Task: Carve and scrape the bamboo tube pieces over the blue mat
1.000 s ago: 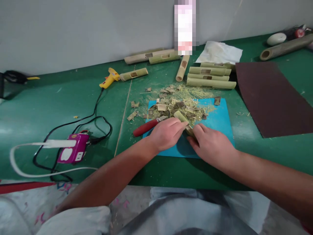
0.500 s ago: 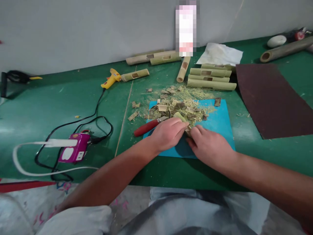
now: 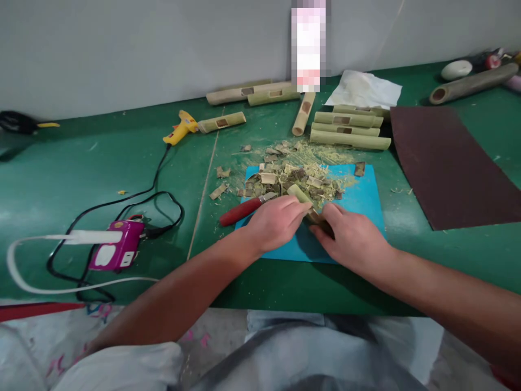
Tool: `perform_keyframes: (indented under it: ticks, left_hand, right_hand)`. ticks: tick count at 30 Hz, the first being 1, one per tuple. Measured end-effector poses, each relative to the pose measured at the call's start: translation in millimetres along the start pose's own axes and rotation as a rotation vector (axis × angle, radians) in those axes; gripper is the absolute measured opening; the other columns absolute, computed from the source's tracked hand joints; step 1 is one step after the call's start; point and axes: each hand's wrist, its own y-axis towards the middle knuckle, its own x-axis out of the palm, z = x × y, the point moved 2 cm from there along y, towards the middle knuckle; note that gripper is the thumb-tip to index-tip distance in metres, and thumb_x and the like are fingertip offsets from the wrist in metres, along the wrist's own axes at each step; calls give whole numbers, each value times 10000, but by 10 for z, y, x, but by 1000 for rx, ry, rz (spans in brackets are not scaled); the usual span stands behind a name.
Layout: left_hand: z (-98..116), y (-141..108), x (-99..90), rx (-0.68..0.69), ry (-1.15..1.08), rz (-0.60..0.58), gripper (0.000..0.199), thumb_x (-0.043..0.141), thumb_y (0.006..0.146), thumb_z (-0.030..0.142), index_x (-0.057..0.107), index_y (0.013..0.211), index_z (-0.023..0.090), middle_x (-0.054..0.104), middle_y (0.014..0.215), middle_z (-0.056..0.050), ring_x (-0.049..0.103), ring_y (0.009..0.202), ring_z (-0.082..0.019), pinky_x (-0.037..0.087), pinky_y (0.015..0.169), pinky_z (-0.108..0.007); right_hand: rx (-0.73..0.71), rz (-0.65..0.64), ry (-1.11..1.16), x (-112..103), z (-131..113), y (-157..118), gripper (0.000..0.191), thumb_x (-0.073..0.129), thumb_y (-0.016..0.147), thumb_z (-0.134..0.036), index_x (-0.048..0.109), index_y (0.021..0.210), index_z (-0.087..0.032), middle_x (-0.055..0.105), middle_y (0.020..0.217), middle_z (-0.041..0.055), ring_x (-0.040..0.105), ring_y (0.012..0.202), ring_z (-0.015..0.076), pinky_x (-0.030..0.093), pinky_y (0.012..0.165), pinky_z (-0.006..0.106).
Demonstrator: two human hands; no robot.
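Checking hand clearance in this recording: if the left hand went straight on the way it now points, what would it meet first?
First the bamboo, which the left hand touches; just beyond, likely the right hand, though depth between them is hard to judge.

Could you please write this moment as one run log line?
left hand: holds bamboo piece | right hand: at its near end | blue mat: below hands | red-handled tool: unheld

The left sleeve [image 3: 126, 369] is loose and whitish, the clothing [image 3: 309, 353] mottled grey, both forearms [image 3: 195, 282] bare
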Motion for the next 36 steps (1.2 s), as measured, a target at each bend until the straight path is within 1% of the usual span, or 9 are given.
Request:
perform_keyframes:
  ticks: [5,7,10,12,16,21,27,31,36]
  left_hand:
    - [3,17,-3,-27,-26,6,290,389,1006,263,646,988,130,672,865,-67,647,826,-159,537,762,-284]
    - [0,14,-3,-31,-3,4,286,389,1006,260,646,998,135,666,847,-60,640,804,-153,534,748,-275]
    - [-8,1,2,-14,28,5,292,380,1009,252,647,1036,138,656,806,-50,637,791,-151,532,748,-273]
    - [-17,1,9,-18,15,5,296,377,1010,256,649,1019,139,658,818,-53,638,800,-153,533,757,-279]
    - [-24,11,6,-51,-16,14,286,394,1001,271,647,971,142,660,847,-60,633,792,-155,534,740,-282]
    - [4,-16,-15,4,14,26,277,403,997,220,661,1009,120,652,789,-51,636,767,-150,532,731,-259]
    - [-132,13,-3,-57,-2,53,245,446,988,248,665,1010,140,700,872,-61,666,833,-159,532,779,-276]
    - [-208,9,-30,-151,60,81,235,473,972,255,680,995,145,716,849,-59,676,795,-163,523,717,-258]
    - [-161,-37,-37,-62,46,34,255,463,980,262,687,1035,153,720,832,-45,675,782,-149,515,714,-240]
  right_hand:
    - [-153,17,-144,-3,-83,-13,163,407,910,-134,566,927,-168,621,821,70,567,696,181,246,549,302]
    - [-97,1,-57,-19,-46,3,117,458,922,-235,556,904,-173,624,825,59,550,648,162,242,532,295]
    - [27,-53,50,-27,24,26,163,518,900,-345,537,887,-183,609,770,24,520,594,145,236,512,275]
    - [11,-28,21,-23,11,25,138,512,899,-314,538,879,-179,610,779,34,519,595,146,220,510,283]
    - [-136,31,-86,3,-71,4,137,419,917,-178,552,883,-178,611,791,57,542,653,166,219,538,299]
    - [41,-22,97,-3,48,20,158,505,889,-348,517,852,-195,582,755,15,480,570,131,201,511,278]
    - [-40,36,36,-9,53,3,145,482,896,-317,518,834,-190,587,778,29,477,577,135,182,520,290]
    - [-47,51,34,-6,27,0,153,488,894,-328,509,827,-192,578,764,22,474,579,133,185,520,284]
    - [-35,54,48,-9,57,7,140,509,884,-321,493,821,-198,570,752,10,464,574,128,189,528,280]
